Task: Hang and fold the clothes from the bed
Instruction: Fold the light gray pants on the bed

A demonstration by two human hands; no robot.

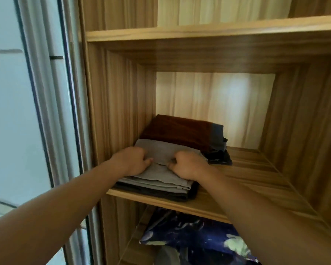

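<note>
One crumpled dark blue printed cloth, blotched with pale green, lies nearest, in the lower compartment at 6 o'clock. Above it runs the middle shelf, a flat board of light striped wood grain with a squared front edge. At the front left of this board sits the folded grey garment - a matte, woven-looking cloth folded into a flat rectangle, its layered edges showing at the near side. It rests on a darker charcoal garment that peeps out beneath.

Both hands are on the grey garment. The left hand, at its 9 o'clock edge, has its fingers curled round the cloth with the thumb on top. The right hand, toward 3 o'clock, is bunched knuckles-up, its fingers curled into a fold of the same cloth.

Just behind, at 12 o'clock from the hands, lies a rust-brown folded garment, softer and slightly napped, with a slate-blue band along its right end. A rumpled navy piece sits against its lower right corner. Farther back stands the pale back panel - smooth, with a bright glare patch. At 12 o'clock overhead is the upper shelf, and at 9 o'clock a blurred grey door frame.
</note>
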